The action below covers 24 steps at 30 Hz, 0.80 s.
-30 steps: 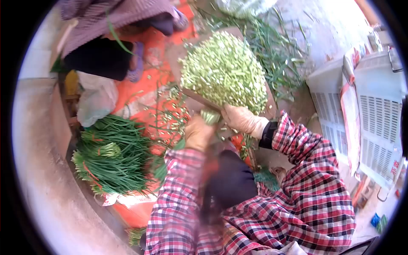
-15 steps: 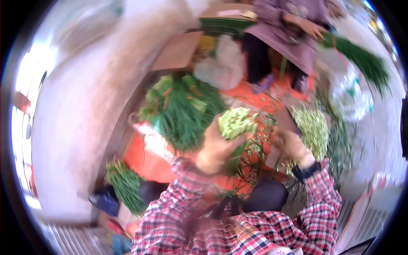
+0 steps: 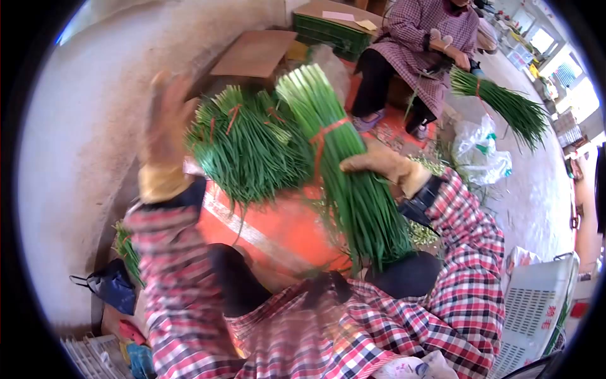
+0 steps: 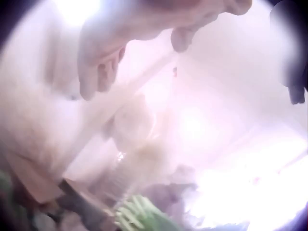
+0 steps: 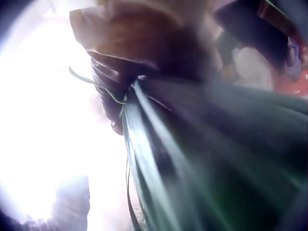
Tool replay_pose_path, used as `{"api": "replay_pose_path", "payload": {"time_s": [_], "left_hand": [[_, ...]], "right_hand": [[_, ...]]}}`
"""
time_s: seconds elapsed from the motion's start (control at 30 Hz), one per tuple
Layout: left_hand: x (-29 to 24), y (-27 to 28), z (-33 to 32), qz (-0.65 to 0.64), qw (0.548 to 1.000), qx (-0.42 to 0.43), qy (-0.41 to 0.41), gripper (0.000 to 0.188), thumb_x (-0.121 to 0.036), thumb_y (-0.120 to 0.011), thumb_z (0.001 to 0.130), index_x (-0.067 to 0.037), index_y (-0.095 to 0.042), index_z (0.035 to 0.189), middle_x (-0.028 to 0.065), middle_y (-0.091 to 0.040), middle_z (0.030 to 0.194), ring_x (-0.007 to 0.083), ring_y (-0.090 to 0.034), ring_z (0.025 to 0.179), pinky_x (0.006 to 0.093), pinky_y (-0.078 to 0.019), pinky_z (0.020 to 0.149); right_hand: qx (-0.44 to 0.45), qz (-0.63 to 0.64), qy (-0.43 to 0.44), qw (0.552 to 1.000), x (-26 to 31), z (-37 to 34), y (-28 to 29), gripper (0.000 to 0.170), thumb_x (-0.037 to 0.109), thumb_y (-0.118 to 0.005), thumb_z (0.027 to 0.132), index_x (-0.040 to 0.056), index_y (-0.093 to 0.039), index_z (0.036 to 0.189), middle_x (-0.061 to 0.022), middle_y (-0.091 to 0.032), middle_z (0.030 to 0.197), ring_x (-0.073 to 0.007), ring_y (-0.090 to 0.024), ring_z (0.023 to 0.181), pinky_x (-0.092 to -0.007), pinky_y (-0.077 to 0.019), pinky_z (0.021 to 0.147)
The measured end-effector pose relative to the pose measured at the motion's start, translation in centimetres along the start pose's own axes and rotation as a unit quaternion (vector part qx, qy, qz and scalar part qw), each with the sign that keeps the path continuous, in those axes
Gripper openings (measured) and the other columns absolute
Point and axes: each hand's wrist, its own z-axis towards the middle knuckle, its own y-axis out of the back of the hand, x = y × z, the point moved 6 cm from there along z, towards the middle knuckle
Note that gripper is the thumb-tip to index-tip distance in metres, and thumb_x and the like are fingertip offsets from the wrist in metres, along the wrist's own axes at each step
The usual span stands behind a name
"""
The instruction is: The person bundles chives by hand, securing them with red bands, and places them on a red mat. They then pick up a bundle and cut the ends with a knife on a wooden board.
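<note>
A long bundle of green stalks [image 3: 344, 164], pale at its upper end and tied with an orange band, slants across the middle of the head view. My right hand [image 3: 386, 167] grips it below the band; in the right wrist view the gloved hand [image 5: 139, 43] is against dark green leaves [image 5: 192, 163], its far fingers partly hidden. My left hand [image 3: 167, 126], blurred, is raised on the left, away from the bundle and holding nothing. Its fingers are loosely extended in the left wrist view, where the hand [image 4: 144, 29] is above pale stalk ends [image 4: 137, 214].
More tied green bundles [image 3: 246, 148] lie on an orange sheet [image 3: 271, 227] beside a cardboard piece [image 3: 252, 54]. A seated person [image 3: 435, 57] holds another bundle [image 3: 505, 107]. A plastic bag [image 3: 476, 151] and white crate [image 3: 527, 309] are at right.
The cut stalks once in my left hand are out of it, and that hand has moved up and left. My right hand now grips a whole bundle. The head view has swung left.
</note>
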Motion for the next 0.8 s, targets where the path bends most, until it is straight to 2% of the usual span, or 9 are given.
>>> {"api": "replay_pose_path", "payload": {"time_s": [0.13,0.23,0.27,0.3,0.33,0.43,0.53,0.57,0.8], "left_hand": [[-6.2,7.5,-9.3,0.098,0.989,0.064,0.090,0.060,-0.040,-0.045,0.095,0.002,-0.038,0.138,0.0225,-0.044,0.137,0.0320,-0.045,0.126,0.0422,-0.0363,0.103],[-4.7,23.2,-26.3,0.162,0.916,-0.196,0.312,0.047,-0.037,-0.050,0.094,-0.002,-0.053,0.125,0.0100,-0.061,0.115,0.0213,-0.057,0.108,0.0366,-0.0445,0.094],[-7.5,17.3,-29.1,0.146,0.836,-0.381,0.367,0.034,-0.033,-0.053,0.094,-0.004,-0.059,0.111,0.0042,-0.062,0.097,0.0185,-0.059,0.091,0.0327,-0.0465,0.084],[-4.9,24.7,-39.0,0.099,0.894,-0.260,0.350,0.028,-0.034,-0.057,0.092,-0.007,-0.059,0.099,0.0011,-0.057,0.085,0.0159,-0.056,0.080,0.0303,-0.0454,0.077],[-6.3,20.6,-43.1,-0.009,0.798,-0.414,0.437,0.028,-0.037,-0.057,0.092,-0.009,-0.057,0.092,-0.0003,-0.052,0.079,0.0141,-0.051,0.073,0.0296,-0.0443,0.074],[-8.8,13.8,-49.5,0.063,0.665,-0.492,0.559,0.042,-0.048,-0.057,0.089,-0.008,-0.059,0.101,0.0107,-0.065,0.106,0.0245,-0.062,0.097,0.0360,-0.0452,0.074],[-7.9,14.0,-54.9,0.013,0.643,-0.486,0.592,0.040,-0.048,-0.057,0.089,-0.010,-0.060,0.099,0.0119,-0.067,0.099,0.0278,-0.062,0.096,0.0356,-0.0458,0.071],[-6.6,17.1,-56.6,-0.054,0.709,-0.445,0.544,0.040,-0.047,-0.059,0.088,-0.009,-0.060,0.101,0.0111,-0.067,0.099,0.0285,-0.064,0.091,0.0338,-0.0470,0.071],[-5.3,19.9,-42.1,0.102,0.770,-0.386,0.498,0.040,-0.030,-0.061,0.091,0.001,-0.055,0.115,0.0102,-0.066,0.095,0.0192,-0.064,0.086,0.0288,-0.0507,0.079]], "right_hand": [[0.039,0.082,-0.031,0.995,-4.6,4.1,0.3,0.049,0.018,-0.075,0.072,0.0020,-0.060,0.115,-0.0075,-0.066,0.098,-0.0164,-0.063,0.085,-0.0342,-0.0508,0.078],[0.003,0.164,-0.140,0.977,-2.6,3.2,-1.5,0.044,0.021,-0.075,0.072,-0.0016,-0.063,0.108,-0.0078,-0.067,0.092,-0.0177,-0.064,0.080,-0.0341,-0.0516,0.076],[-0.024,0.119,-0.154,0.981,-3.6,4.1,-0.7,0.041,0.022,-0.075,0.073,-0.0033,-0.065,0.103,-0.0088,-0.068,0.091,-0.0180,-0.065,0.076,-0.0333,-0.0530,0.071],[-0.018,0.119,-0.163,0.979,-3.5,4.6,-0.6,0.041,0.022,-0.075,0.073,-0.0033,-0.065,0.103,-0.0088,-0.068,0.091,-0.0180,-0.065,0.076,-0.0333,-0.0530,0.071],[-0.035,0.101,-0.162,0.981,-3.2,4.9,-0.4,0.034,0.017,-0.072,0.076,-0.0045,-0.065,0.102,-0.0090,-0.068,0.087,-0.0178,-0.066,0.071,-0.0317,-0.0549,0.068],[-0.074,0.034,-0.163,0.983,-3.0,6.3,-0.8,0.028,0.015,-0.070,0.081,-0.0045,-0.066,0.101,-0.0087,-0.069,0.084,-0.0161,-0.067,0.065,-0.0281,-0.0560,0.064],[-0.081,0.146,-0.167,0.972,-5.0,7.9,0.5,0.038,0.020,-0.074,0.076,-0.0048,-0.064,0.103,-0.0113,-0.068,0.086,-0.0197,-0.067,0.069,-0.0341,-0.0552,0.062],[-0.079,0.140,-0.170,0.972,-5.0,8.7,0.2,0.038,0.020,-0.074,0.076,-0.0048,-0.064,0.103,-0.0113,-0.068,0.086,-0.0197,-0.067,0.069,-0.0341,-0.0552,0.062],[-0.026,0.268,-0.173,0.947,-3.7,11.2,-2.0,0.026,0.012,-0.066,0.084,-0.0034,-0.059,0.105,-0.0101,-0.068,0.085,-0.0203,-0.068,0.068,-0.0322,-0.0575,0.061]]}}
